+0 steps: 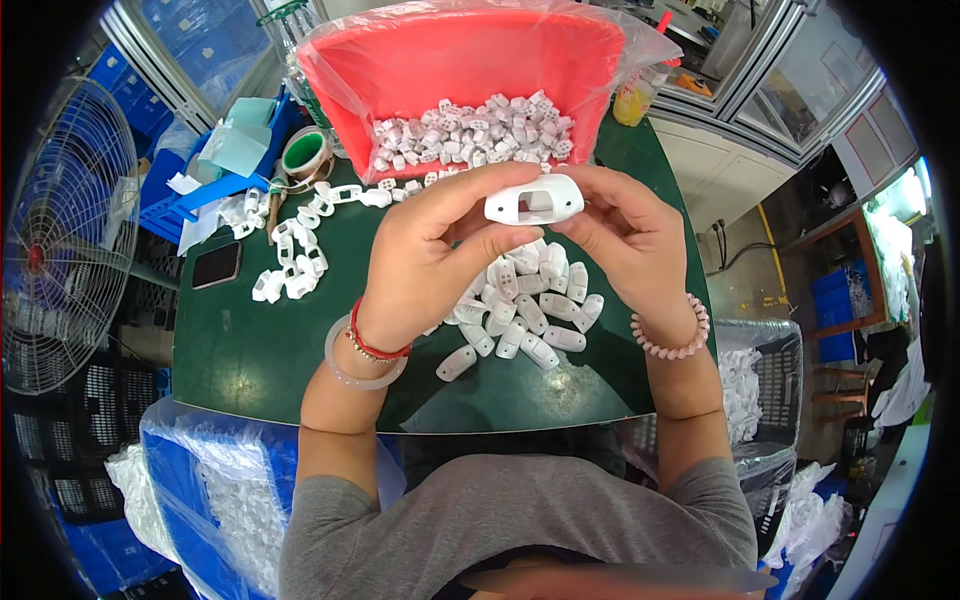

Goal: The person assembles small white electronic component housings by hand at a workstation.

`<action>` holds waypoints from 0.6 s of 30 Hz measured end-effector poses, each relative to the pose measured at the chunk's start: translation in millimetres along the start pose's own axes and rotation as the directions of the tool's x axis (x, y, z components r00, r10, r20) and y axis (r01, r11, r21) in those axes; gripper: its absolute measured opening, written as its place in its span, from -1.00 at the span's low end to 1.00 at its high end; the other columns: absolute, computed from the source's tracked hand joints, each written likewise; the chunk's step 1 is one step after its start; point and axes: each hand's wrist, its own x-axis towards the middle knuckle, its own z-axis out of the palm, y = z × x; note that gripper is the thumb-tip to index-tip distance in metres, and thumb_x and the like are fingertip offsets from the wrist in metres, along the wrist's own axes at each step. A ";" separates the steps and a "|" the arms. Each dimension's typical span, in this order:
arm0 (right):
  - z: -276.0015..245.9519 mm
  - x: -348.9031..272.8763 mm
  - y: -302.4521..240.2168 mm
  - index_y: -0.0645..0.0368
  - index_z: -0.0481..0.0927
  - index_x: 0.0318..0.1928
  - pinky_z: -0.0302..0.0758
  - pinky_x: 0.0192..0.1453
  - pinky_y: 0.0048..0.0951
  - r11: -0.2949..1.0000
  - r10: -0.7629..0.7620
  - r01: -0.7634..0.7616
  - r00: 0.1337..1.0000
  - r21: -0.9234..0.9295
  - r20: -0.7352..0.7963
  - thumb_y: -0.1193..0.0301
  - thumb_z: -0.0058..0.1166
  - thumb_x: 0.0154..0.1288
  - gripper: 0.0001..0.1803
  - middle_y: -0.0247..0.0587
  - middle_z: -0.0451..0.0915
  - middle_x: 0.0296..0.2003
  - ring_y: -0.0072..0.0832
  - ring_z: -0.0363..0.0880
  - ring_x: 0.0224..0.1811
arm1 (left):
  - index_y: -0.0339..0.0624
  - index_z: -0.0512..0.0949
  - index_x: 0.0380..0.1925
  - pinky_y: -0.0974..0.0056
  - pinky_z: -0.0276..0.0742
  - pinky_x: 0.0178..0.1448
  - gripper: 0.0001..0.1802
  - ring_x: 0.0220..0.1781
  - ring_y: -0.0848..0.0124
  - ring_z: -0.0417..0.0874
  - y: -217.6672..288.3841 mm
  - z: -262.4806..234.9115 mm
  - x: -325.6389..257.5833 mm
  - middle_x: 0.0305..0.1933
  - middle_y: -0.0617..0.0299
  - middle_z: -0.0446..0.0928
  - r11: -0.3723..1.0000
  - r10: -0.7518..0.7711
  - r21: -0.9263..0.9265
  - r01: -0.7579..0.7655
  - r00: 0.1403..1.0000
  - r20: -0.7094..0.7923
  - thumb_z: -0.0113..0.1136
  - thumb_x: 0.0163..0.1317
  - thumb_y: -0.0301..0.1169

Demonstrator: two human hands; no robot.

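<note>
Between both hands, raised over the green table, is a white plastic housing (507, 207) with a rectangular opening and a small dark hole near each end. My left hand (425, 245) pinches its left end between thumb and fingers. Its right end is gripped the same way by my right hand (635, 235). Beneath them lies a loose pile of white housings with small button-like marks (540, 310). Farther left, open white housings (298, 255) are clustered on the table, and more run in a row toward the bin.
A red bin (460, 60) lined with clear plastic holds many small white pieces. A phone (217, 266), a tape roll (305, 155) and a blue tray (165, 205) sit at the left of the green table (250, 360). A fan (40, 250) stands beyond. Lined crates flank me.
</note>
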 end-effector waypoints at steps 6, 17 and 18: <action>-11.3 0.4 0.4 0.38 0.43 -0.01 0.48 -0.09 -0.55 0.996 0.087 -0.088 0.992 0.012 0.087 0.63 0.01 0.17 -0.67 -0.15 0.54 -0.17 -0.56 0.51 -0.17 | -0.30 0.47 -0.06 0.44 0.50 -0.06 -0.57 -0.05 0.46 0.50 -1.3 -5.8 2.8 -0.03 0.15 0.44 0.987 0.019 0.161 -0.018 1.000 -0.008 0.18 -0.01 -0.71; -3.6 0.0 -4.0 0.32 0.38 -0.01 0.43 -0.02 -0.53 0.967 0.164 -0.169 0.985 0.192 0.045 0.53 0.10 0.17 -0.63 -0.17 0.51 -0.16 -0.54 0.47 -0.10 | -0.20 0.45 -0.01 0.41 0.51 -0.08 -0.56 -0.12 0.45 0.52 -4.0 -1.6 3.0 -0.15 0.20 0.47 1.000 -0.019 -0.002 0.019 0.998 0.052 0.18 0.04 -0.63; -4.7 -0.1 -4.5 0.33 0.38 -0.01 0.43 -0.02 -0.52 0.967 0.160 -0.164 0.986 0.195 0.038 0.53 0.10 0.16 -0.63 -0.17 0.51 -0.16 -0.54 0.48 -0.10 | -0.20 0.45 -0.01 0.41 0.51 -0.08 -0.56 -0.12 0.45 0.52 -5.5 -1.4 2.9 -0.15 0.20 0.47 1.000 -0.017 -0.002 0.017 0.998 0.056 0.18 0.04 -0.63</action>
